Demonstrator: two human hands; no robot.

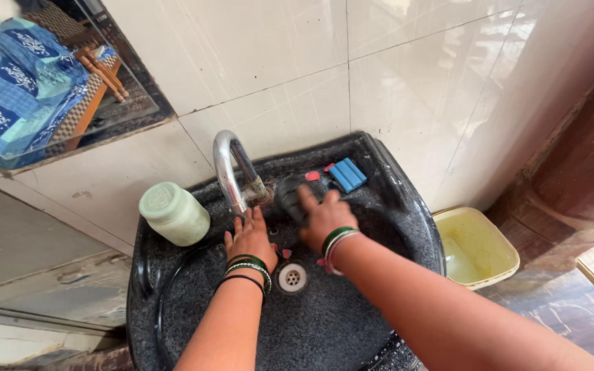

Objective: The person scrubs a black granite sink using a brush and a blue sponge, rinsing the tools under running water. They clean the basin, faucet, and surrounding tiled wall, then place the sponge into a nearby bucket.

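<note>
A dark scrubber [289, 196] is being gripped by the right hand [322, 218] inside the black sink [393, 206]. The left hand [250, 237] is being rested flat, fingers released, beside the tap [232, 172]. A lidded pale green jar [173, 213] is being kept on the rim; its contents cannot be told.

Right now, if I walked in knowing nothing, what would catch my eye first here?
Most striking are the two hands in the black speckled sink: the left hand rests under the curved chrome tap, while the right hand grips the dark tap knob. A pale green jar stands on the sink's left rim, a blue soap bar lies at the back, and a yellowish tub sits on the floor to the right.
</note>
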